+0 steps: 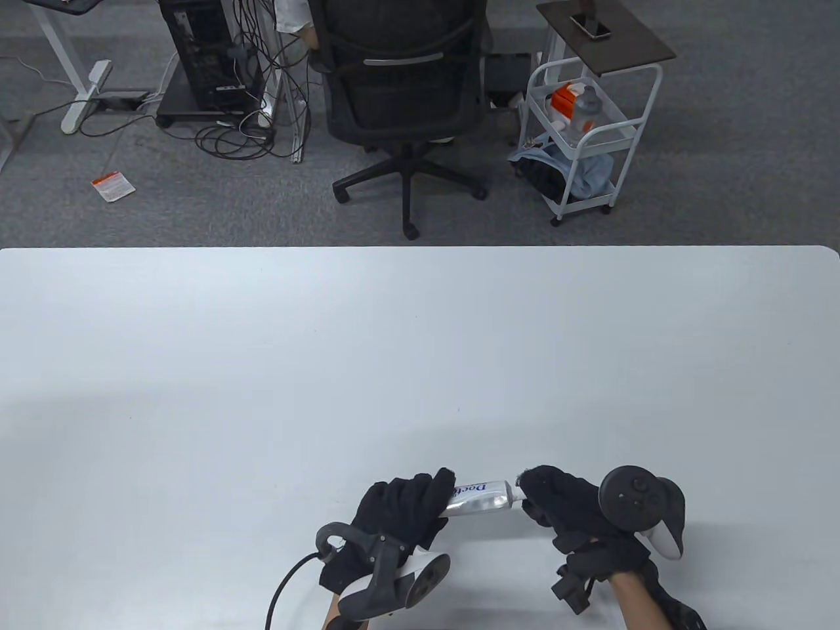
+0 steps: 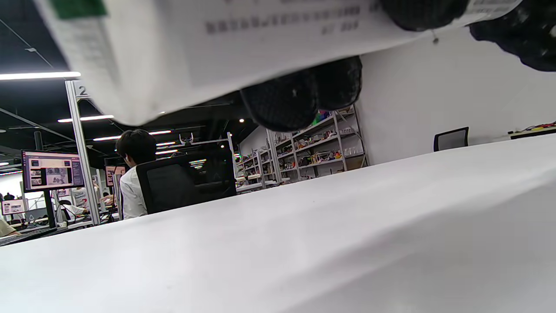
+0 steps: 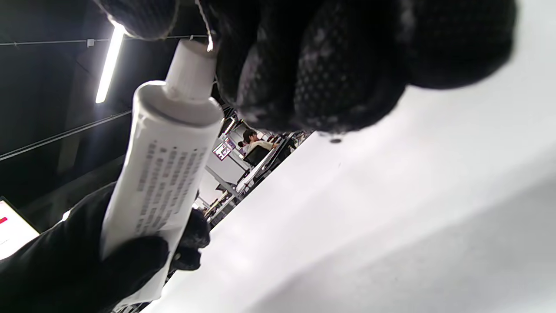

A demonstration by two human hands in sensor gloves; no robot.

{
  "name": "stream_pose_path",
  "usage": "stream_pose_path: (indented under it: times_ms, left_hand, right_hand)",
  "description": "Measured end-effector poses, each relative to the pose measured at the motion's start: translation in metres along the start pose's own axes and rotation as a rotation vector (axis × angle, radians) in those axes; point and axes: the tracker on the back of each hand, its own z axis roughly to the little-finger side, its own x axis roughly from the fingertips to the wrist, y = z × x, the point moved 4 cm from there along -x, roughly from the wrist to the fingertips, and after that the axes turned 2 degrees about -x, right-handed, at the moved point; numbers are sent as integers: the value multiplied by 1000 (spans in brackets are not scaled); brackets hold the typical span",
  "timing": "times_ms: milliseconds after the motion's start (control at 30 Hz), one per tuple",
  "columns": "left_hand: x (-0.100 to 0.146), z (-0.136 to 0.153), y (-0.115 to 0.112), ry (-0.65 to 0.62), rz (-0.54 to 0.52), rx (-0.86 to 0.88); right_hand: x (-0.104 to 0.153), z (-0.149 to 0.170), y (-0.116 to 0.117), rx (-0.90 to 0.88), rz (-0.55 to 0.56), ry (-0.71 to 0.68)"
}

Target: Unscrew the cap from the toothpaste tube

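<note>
A white toothpaste tube (image 1: pixel 478 497) is held level above the table near its front edge. My left hand (image 1: pixel 403 508) grips the tube's body at its left end; the tube fills the top of the left wrist view (image 2: pixel 226 48). My right hand (image 1: pixel 558 502) pinches the white cap (image 3: pixel 191 71) at the tube's right end. In the right wrist view the cap sits on the tube's shoulder (image 3: pixel 173 108) and my fingertips (image 3: pixel 304 65) close over its tip. In the table view the cap is hidden by the right hand.
The white table (image 1: pixel 420 367) stretches out beyond the hands. Past its far edge stand an office chair (image 1: pixel 407 98) and a white trolley (image 1: pixel 584 131).
</note>
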Motion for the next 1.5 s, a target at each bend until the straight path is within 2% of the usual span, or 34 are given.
stream_pose_path:
  times_ms: [133, 200, 700, 867, 933, 1233, 1500]
  left_hand:
    - [0, -1, -1, -5, -2, -7]
    - [0, -1, -1, -3, -5, 2]
    - [0, 1, -1, -5, 26, -3]
    - [0, 5, 1, 15, 15, 9]
    - [0, 5, 2, 17, 14, 0]
    - [0, 5, 1, 14, 21, -3]
    - [0, 5, 2, 14, 26, -9]
  right_hand:
    - [-1, 1, 3, 48, -16, 12]
    - [-2, 4, 5, 41, -61, 44]
    - [-3, -4, 8, 45, -80, -67]
    - [0, 2, 2, 36, -4, -35]
    - [-1, 2, 1, 32, -7, -25]
    - [-3, 0, 3, -18, -88, -79]
    - [-2, 8, 1, 15, -19, -19]
